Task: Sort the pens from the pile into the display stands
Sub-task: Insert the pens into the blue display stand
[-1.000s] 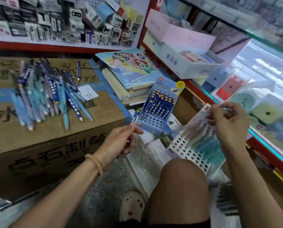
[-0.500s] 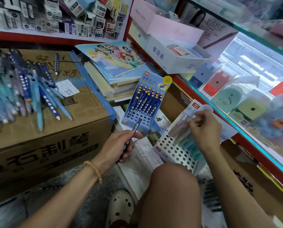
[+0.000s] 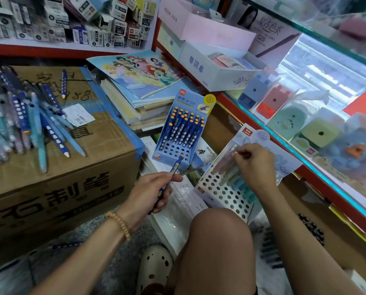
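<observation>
Two hands busy: left hand (image 3: pixel 150 190) grips a blue pen (image 3: pixel 171 177); right hand (image 3: pixel 253 165) pinches a pastel pen (image 3: pixel 224 161) into the white stand (image 3: pixel 218 194). Next, likely: slot the blue pen into the blue stand (image 3: pixel 177 150) just ahead.

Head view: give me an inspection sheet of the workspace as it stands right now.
Surface: cardboard box carries the pen pile.
Job's things: blue display stand, upper rows filled, lower holes free; white display stand, pastel pens along its right side.
Clutter: stacked notebooks; paper slip on the box.
Hands: left hand grips a dark blue pen pointing at the blue stand; right hand pinches a pastel pen at the white stand.
Cables: nothing seen.
Surroundings: shelf of boxed stock; glass counter.
</observation>
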Demonstrator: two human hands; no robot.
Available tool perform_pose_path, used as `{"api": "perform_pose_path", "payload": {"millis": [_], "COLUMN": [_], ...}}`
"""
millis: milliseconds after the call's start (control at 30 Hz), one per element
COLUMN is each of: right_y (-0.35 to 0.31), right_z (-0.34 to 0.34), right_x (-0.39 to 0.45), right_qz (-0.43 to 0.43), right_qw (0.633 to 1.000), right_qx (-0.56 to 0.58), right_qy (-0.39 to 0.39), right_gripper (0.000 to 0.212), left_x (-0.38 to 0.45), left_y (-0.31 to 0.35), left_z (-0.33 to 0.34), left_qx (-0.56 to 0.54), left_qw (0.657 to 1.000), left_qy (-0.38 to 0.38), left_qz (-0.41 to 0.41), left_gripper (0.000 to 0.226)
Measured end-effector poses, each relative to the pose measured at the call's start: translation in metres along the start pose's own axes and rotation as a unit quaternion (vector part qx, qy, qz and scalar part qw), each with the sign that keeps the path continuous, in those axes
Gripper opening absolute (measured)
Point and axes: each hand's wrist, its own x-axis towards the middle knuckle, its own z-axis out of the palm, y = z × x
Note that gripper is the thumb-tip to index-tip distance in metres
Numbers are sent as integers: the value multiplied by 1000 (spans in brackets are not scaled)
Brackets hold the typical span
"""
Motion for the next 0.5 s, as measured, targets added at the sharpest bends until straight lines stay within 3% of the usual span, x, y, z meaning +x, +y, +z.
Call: {"api": "perform_pose_path", "payload": {"millis": [133,367,433,500], "right_y": [0,-13,-32,-60], "right_z": [5,-6,-14,-23], "right_x": [3,0,-6,-15], "right_qz": [-46,-9,-17,-35], "right_qw": [996,997,1000,996], "right_qx": [-64,-49,-17,76], "right_qy": [-30,-51,6,-9], "right_gripper": [21,19,23,16], "left_x": [-1,-6,-8,-10], "left_y": [-1,1,1,1], "left_z": [0,-1,-3,-5], "left_qx": [-30,-43,-46,-49], "left_qw": [1000,999,998,998], "left_qy": [5,2,2,5], "left_qz": [-2,24,32,39], "left_gripper": [34,27,23,22]}}
